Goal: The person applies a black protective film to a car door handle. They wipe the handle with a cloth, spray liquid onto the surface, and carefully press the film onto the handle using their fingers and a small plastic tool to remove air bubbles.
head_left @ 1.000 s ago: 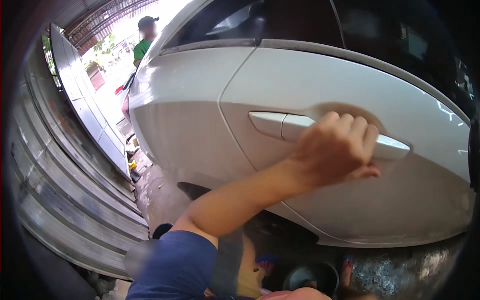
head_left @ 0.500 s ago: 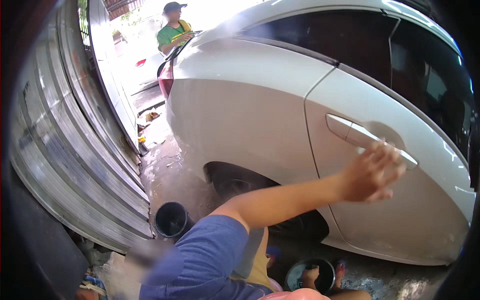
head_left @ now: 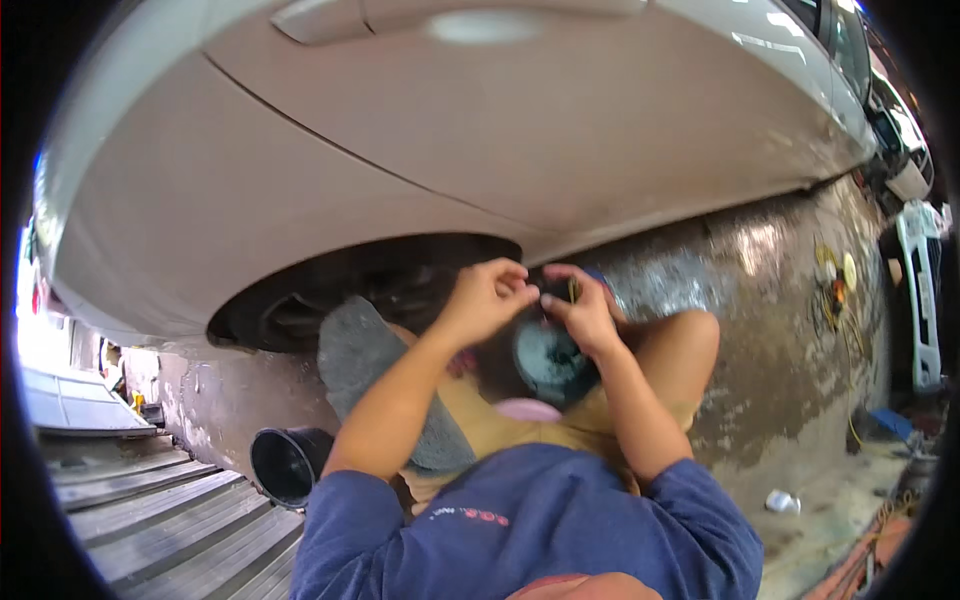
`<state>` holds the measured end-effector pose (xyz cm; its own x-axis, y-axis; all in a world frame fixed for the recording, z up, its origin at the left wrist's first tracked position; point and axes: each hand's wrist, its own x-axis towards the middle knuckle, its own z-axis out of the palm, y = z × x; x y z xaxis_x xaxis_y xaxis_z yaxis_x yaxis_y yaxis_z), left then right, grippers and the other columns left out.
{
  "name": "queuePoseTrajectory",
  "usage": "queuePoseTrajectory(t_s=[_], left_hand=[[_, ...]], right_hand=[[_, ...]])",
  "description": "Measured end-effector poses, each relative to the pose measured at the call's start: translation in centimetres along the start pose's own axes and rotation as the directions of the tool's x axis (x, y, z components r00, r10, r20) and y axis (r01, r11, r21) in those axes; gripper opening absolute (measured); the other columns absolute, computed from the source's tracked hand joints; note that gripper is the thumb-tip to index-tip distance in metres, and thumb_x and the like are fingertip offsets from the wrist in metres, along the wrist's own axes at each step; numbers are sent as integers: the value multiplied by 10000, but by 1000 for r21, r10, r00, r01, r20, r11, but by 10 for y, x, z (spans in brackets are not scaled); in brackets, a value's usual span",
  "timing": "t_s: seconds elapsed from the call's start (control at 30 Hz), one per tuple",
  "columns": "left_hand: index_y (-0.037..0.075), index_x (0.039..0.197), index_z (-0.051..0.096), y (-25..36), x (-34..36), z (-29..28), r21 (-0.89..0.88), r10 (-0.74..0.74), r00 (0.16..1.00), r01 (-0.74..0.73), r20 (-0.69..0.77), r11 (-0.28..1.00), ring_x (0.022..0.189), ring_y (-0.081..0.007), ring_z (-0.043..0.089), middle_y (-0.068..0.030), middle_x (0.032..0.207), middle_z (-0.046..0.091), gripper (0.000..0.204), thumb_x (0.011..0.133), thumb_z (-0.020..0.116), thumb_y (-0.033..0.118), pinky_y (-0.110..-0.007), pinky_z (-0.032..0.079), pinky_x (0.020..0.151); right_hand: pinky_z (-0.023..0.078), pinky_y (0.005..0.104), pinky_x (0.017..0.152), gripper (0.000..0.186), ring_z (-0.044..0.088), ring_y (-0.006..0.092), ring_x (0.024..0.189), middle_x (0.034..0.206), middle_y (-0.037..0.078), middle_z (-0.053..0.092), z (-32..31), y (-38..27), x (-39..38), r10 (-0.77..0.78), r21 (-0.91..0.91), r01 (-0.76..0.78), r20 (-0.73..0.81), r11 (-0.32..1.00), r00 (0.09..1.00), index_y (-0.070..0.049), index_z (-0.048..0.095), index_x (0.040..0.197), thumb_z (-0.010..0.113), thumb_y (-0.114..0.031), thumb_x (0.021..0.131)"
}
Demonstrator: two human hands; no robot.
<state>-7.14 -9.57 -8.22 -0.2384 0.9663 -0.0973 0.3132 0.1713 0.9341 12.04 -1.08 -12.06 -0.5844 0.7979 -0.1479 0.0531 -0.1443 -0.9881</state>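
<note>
Centre frame: your left hand (head_left: 487,297) and right hand (head_left: 582,310) pinch a small dark item (head_left: 556,292), partly yellow, above a round teal tub (head_left: 548,357). Fingers cover it; kind unclear. Car (head_left: 450,150) fills top.

The wet, mottled grey concrete floor (head_left: 760,300) carried everything. On it, at the lower left, stood 1 black round plastic bucket (head_left: 287,465), tipped toward the camera, just beside a ribbed grey metal ramp (head_left: 150,520). A small white crumpled object (head_left: 781,501) lay at the lower right. Yellow cables and a round yellowish pad (head_left: 838,285) lay further off, near a blue scrap (head_left: 890,420).
</note>
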Motion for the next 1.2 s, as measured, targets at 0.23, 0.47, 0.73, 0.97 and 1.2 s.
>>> queuePoseTrajectory(t_s=[0.23,0.47,0.73,0.97,1.2], left_hand=[[-42,1069,713,10,-2,10,-118,-12,997,21,80,993,855,-125,719,-111,965,755,278,899,828,145,-283,581,778],[8,922,741,6,2,7,-11,91,996,-91,14,996,787,-99,659,-30,859,733,142,890,823,119,-281,549,743],[12,878,737,-7,-6,-2,-176,-4,1000,8,25,984,733,-95,657,-26,791,720,102,859,828,55,-270,537,684],[31,938,771,8,-3,4,-109,84,987,-69,140,992,748,-111,664,-39,809,747,164,891,815,181,-313,544,695],[31,904,736,1,-7,4,-95,137,990,-138,-18,986,739,-100,665,-37,786,735,135,892,798,151,-298,537,694]], right_hand=[[653,315,745,392,690,161,974,1123,79,688,10,-19,-15,-18,196,28,-53,980,998,-7,632,1294,736,5,916],[595,292,733,339,664,94,860,1005,36,729,3,-10,-14,-148,103,153,-56,983,987,-35,718,1219,787,-210,938],[529,247,745,243,653,83,814,884,-4,728,-10,4,-2,34,-44,-31,86,999,996,-7,743,1102,805,-170,932],[559,360,829,369,636,164,1077,1208,44,661,-10,54,4,-32,264,-19,188,964,982,-67,665,1172,844,-177,868],[649,484,790,176,701,230,992,1051,87,689,13,29,-4,39,390,-100,160,916,986,-66,630,1130,699,-148,991]])
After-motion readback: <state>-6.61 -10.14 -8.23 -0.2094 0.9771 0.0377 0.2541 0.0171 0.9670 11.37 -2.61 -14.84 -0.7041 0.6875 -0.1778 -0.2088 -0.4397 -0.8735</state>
